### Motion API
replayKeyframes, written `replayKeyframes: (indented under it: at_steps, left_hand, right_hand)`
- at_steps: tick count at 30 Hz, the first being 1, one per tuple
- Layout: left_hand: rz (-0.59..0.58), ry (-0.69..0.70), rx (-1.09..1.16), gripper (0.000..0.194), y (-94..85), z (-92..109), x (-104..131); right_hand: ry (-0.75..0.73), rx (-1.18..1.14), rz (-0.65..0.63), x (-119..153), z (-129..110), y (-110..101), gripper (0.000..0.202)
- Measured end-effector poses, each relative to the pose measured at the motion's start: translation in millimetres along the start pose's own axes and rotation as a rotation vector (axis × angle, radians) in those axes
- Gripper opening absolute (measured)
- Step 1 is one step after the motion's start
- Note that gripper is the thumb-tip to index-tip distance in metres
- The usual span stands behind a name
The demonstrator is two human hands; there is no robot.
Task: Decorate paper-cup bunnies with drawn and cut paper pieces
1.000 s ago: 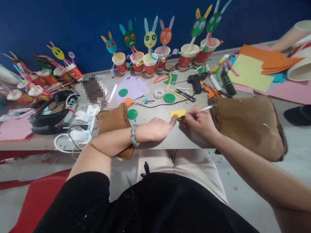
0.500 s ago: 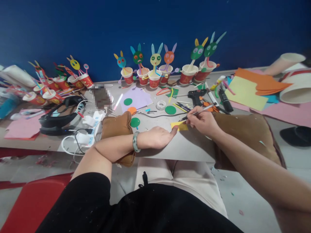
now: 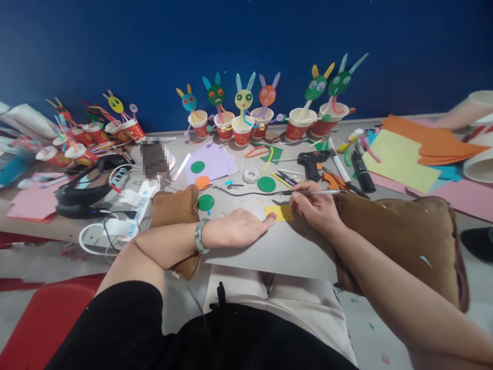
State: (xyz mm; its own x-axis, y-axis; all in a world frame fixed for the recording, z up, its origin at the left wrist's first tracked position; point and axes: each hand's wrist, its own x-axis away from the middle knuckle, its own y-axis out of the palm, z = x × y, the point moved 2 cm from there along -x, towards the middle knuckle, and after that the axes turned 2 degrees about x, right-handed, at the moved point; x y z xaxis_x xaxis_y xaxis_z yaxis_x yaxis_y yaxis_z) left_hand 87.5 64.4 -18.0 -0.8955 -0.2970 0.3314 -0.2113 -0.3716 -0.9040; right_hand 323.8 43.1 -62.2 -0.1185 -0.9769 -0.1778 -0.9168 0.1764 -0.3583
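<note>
My left hand (image 3: pixel 244 228) lies on the tabletop with a finger stretched onto the left end of a small yellow paper piece (image 3: pixel 284 214), holding it down; its other fingers look curled. At the paper's right end is my right hand (image 3: pixel 318 208), closed around a pen (image 3: pixel 325 191). The pen is almost level, its tip pointing left, just beyond the paper's far edge and seemingly clear of it. Past the hands lie a green paper circle (image 3: pixel 266 184), a roll of tape (image 3: pixel 251 175) and a black cable (image 3: pixel 242 193). Another green circle (image 3: pixel 206 202) is left of them.
Red paper cups with bunny-faced figures (image 3: pixel 242 128) line the back wall. A black glue gun (image 3: pixel 310 163) and markers (image 3: pixel 362 169) lie right of centre, beside coloured paper sheets (image 3: pixel 404 162). Brown cushions (image 3: pixel 400 231) flank the work spot. A power strip (image 3: pixel 134 210) stands left.
The pen has swung from slanting onto the yellow paper's far edge to nearly level beyond it, still in my right hand. My left finger stays on the paper; the view has shifted slightly.
</note>
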Motion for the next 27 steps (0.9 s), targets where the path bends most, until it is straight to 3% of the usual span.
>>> replayKeyframes:
  at_steps: [3, 8, 15, 27]
  left_hand:
    - [-0.036, -0.034, 0.009, 0.057, -9.9, 4.3, -1.6]
    - [-0.080, -0.071, -0.008, 0.050, -18.6, 7.4, -5.2]
    - [0.005, -0.050, -0.048, 0.039, -12.2, 1.1, -9.8]
    - [0.092, -0.036, -0.006, 0.035, -6.5, -1.6, -12.0]
  right_hand:
    - [0.015, -0.103, -0.018, 1.8, -4.2, 3.8, 0.035]
    - [-0.054, -0.046, -0.022, 2.1, -4.4, 4.6, 0.032]
    - [-0.143, 0.191, -0.049, -2.5, -3.9, -1.9, 0.021]
    - [-0.243, 0.405, -0.071, -9.5, 2.3, -10.8, 0.026]
